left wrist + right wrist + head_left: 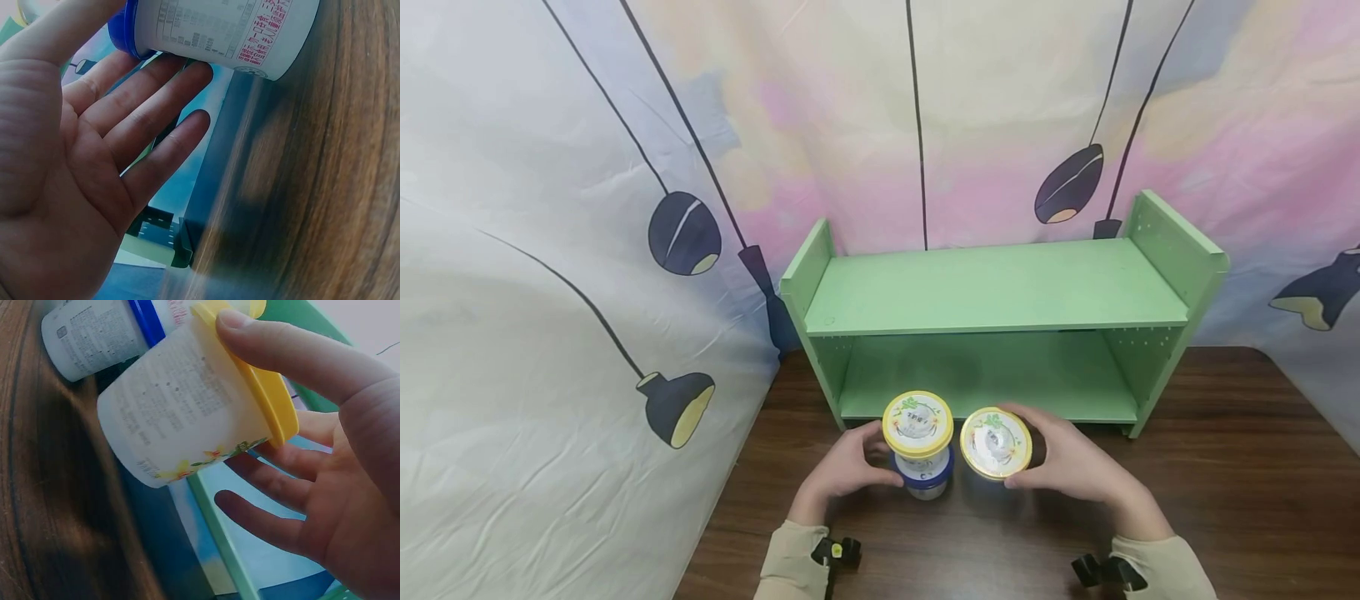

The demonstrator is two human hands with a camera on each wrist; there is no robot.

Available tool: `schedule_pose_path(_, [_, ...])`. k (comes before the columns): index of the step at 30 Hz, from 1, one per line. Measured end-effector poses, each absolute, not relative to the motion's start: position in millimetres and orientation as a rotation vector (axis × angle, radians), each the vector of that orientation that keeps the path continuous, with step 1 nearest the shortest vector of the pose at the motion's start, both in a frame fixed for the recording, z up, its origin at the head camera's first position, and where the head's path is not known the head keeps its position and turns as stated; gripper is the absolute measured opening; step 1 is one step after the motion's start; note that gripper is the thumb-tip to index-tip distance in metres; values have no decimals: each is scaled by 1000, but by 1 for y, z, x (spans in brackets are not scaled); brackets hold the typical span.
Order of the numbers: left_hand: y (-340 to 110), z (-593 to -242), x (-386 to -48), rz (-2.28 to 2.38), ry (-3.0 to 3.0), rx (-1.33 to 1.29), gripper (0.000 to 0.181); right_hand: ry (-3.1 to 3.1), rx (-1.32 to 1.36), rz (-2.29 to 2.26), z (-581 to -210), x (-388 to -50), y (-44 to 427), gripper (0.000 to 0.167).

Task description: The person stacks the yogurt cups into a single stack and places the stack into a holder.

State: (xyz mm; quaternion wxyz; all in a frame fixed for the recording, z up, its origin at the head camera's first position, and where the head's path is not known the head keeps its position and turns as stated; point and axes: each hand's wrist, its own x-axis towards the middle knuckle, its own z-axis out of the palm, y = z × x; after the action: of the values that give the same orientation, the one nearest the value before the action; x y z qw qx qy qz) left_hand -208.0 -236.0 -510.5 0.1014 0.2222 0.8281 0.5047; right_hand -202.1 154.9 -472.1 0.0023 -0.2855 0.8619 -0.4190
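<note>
The left hand [847, 465] pinches the blue-lidded tub [927, 481], the right hand [1070, 457] the neighbouring tub [997, 443] at three o'clock, whose bump could topple the upper tub [918, 425].

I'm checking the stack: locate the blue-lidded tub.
In the head view, the blue-lidded tub is beneath one yellow-lidded tub, left of another.

White yellow-lidded tub [917, 423] upright atop blue-lidded tub [94, 337], second yellow-lidded tub [996, 443] aloft just beside
</note>
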Motion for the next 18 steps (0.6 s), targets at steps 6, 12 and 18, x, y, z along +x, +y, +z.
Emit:
schedule_pose_path(6, [-234,-510,-207,1485,2448,642,78,2766,-880,-1348,-463,-197,155,106])
schedule_pose_path(12, [-234,-509,-206,1471,2466,630,79,2796,-855,-1379,-456,-192,154,108])
schedule_pose_path(18, [-234,-509,-207,1462,2469,644,81,2829,-829,-1400,-451,-189,153,106])
